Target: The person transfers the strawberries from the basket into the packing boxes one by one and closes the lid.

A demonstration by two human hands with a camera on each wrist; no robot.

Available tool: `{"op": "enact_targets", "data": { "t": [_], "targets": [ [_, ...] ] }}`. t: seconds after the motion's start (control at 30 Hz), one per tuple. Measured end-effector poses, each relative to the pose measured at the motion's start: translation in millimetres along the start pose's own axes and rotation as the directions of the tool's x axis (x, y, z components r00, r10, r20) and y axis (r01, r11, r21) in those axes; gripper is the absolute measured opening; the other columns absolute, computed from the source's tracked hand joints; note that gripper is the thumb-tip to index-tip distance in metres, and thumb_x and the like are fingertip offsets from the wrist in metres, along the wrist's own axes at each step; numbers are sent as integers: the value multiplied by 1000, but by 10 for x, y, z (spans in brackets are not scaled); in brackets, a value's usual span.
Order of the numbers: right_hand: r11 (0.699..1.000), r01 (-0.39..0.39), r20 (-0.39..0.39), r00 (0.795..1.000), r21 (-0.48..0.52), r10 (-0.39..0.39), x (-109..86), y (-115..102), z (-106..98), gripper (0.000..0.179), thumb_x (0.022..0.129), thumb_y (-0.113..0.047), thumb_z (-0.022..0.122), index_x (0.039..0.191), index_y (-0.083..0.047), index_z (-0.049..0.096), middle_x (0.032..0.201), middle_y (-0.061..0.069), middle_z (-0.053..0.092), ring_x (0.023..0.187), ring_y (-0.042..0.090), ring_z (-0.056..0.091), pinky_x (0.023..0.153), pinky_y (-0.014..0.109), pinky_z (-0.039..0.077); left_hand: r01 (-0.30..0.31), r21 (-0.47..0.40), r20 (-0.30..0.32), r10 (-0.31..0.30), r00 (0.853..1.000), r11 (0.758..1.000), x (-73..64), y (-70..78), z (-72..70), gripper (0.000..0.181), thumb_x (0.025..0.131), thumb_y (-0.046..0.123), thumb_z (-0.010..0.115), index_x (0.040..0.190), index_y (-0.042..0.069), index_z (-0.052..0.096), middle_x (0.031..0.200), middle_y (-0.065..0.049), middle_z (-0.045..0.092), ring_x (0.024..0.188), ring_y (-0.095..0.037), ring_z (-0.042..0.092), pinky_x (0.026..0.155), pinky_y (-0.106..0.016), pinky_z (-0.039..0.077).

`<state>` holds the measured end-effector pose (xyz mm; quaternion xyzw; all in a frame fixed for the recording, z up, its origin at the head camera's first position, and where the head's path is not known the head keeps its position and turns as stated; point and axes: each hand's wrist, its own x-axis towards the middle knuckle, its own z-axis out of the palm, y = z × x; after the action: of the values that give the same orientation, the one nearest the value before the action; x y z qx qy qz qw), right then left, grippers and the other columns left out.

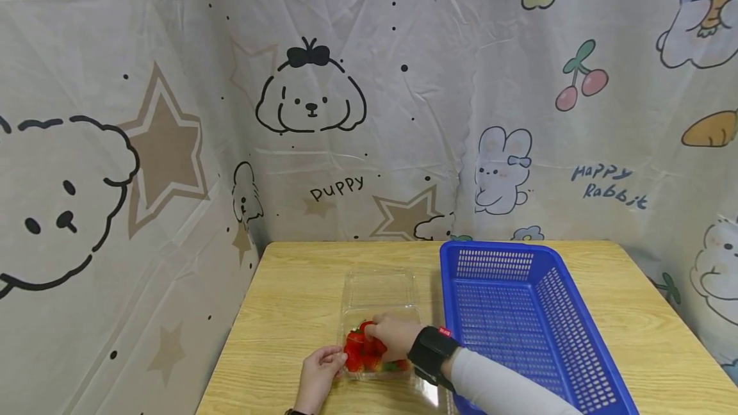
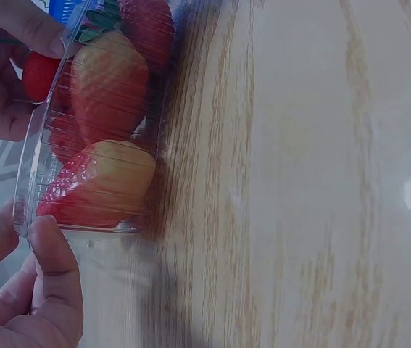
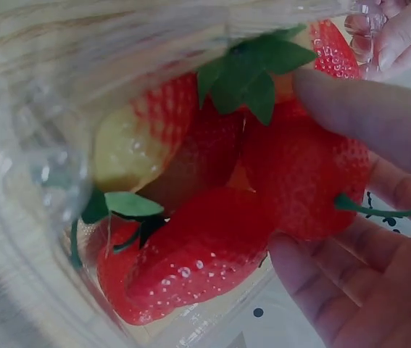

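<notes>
A clear plastic clamshell box point(image 1: 378, 317) lies on the table with its lid folded back. Several red toy strawberries point(image 3: 191, 268) with green leaves fill its near half, some with pale yellow tips. My left hand point(image 1: 321, 367) pinches the box's near left corner between thumb and fingers, as the left wrist view shows. Reaching in from above, my right hand point(image 1: 398, 335) has thumb and fingers round one strawberry point(image 3: 303, 174) with a green stem. That strawberry sits close against the others in the right wrist view.
To the right of the box stands a large blue plastic basket point(image 1: 448, 312) with slotted walls. Both are on a wood-grain table point(image 1: 288, 300). A printed curtain point(image 1: 369, 159) hangs behind the table and along its left side. My right forearm crosses the basket's near left rim.
</notes>
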<state>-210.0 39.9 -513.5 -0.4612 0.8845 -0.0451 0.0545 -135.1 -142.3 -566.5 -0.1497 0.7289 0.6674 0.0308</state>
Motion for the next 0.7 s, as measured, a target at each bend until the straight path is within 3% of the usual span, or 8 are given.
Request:
{"op": "enact_targets", "data": {
  "t": [0.4, 0.7],
  "targets": [
    [999, -39, 39, 999, 37, 38, -26, -27, -36, 33, 63, -21, 82, 88, -19, 60, 83, -7, 49, 74, 6, 48, 60, 16, 40, 19, -1, 6, -19, 1000, 1000, 21, 3, 6, 34, 84, 7, 64, 108, -15, 56, 77, -5, 57, 67, -12, 57, 61, -29, 52],
    [998, -59, 62, 996, 25, 57, -49, -117, -135, 33, 66, -30, 81, 91, -20, 61, 86, -7, 52, 75, 7, 52, 61, 19, 43, -6, 22, -12, 6, 1000, 1000, 23, -4, 18, 34, 83, 7, 65, 107, -16, 56, 77, -4, 60, 67, -9, 57, 62, -28, 52]
  ]
}}
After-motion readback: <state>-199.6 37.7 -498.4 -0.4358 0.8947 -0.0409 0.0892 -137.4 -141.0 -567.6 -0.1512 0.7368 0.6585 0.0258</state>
